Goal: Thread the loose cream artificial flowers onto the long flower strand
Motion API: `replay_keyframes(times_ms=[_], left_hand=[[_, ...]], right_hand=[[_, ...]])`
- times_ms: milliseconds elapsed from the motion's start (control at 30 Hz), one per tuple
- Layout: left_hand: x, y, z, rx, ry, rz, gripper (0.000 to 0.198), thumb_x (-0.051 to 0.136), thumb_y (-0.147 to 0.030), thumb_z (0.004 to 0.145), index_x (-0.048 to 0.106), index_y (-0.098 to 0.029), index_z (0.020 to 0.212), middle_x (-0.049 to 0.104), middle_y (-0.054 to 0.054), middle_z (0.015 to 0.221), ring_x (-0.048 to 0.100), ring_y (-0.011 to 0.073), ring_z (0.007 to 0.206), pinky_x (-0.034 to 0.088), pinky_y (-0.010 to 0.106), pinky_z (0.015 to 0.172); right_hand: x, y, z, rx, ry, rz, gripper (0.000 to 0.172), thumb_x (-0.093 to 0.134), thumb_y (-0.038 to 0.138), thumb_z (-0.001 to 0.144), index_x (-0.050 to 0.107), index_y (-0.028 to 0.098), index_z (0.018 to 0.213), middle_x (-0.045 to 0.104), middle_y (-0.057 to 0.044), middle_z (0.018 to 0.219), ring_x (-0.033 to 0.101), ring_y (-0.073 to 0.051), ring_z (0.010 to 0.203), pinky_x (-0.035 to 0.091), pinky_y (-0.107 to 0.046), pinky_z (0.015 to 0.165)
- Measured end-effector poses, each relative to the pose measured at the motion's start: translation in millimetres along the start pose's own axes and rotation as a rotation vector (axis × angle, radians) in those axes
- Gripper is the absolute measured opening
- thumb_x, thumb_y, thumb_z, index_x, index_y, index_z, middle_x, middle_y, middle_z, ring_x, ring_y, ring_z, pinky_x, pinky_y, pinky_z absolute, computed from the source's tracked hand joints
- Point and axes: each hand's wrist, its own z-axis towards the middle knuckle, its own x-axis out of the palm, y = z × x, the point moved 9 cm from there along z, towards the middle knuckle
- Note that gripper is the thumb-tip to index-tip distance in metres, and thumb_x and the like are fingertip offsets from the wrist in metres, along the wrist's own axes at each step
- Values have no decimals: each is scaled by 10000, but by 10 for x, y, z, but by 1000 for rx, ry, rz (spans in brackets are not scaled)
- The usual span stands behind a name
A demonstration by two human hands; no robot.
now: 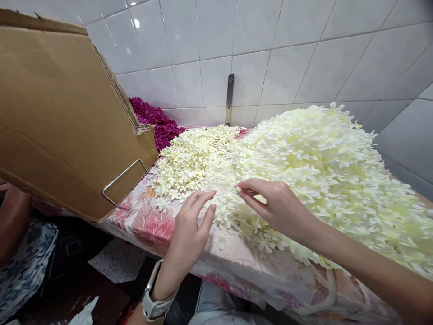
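My left hand [192, 228] hovers over the front edge of the table, fingers stretched out and thumb apart, with nothing in it. Thumb and forefinger of my right hand [270, 196] are pinched together on what looks like a small white flower [238, 189], mostly hidden by the fingertips. Between the hands and slightly beyond them is a clear, round, cup-like container [219, 184], hard to make out among the blossoms. A large heap of pale yellow-white flowers [324, 167] rises beside and behind my right hand. Smaller white flowers [189, 158] lie spread beyond my left hand.
A tall cardboard box [57, 108] stands at the left, with a bent metal wire frame [125, 183] by it. Purple flowers [158, 122] lie behind the box. A floral cloth [152, 221] covers the table against a tiled wall [250, 36]. Another person's arm [15, 221] shows far left.
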Motion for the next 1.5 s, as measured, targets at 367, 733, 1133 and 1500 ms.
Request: replay_keyframes(times_ms=[367,733,1133,1500], left_hand=[[321,71,51,-239,48,-479,168,639,-313,776,689,-164,833,712,46,855,653,190,826,508,251,728],[329,248,10,-299,-45,-606,177,642,-303,769,723,-154,818,717,30,792,644,166,758,514,256,727],[341,426,-49,-412,-107,-692,141,698,-281,690,651,-148,699,650,-6,672,613,127,647,504,225,645],[422,462,-36,-486,-35,-842,163,765,-261,615,659,-140,590,632,-25,574,560,76,560,441,166,570]], right_hand=[[-6,40,56,76,-98,162,163,598,140,740,519,184,604,615,11,599,586,-135,546,459,-217,493],[113,18,-30,134,-31,255,95,588,231,826,675,192,830,689,-30,862,648,-184,756,539,-290,673],[-77,-57,-80,120,-174,-48,137,523,181,869,660,169,875,671,-60,813,619,-195,695,489,-296,585],[209,175,119,-24,179,21,147,746,88,726,605,126,708,608,-5,675,565,-120,619,394,-205,547]])
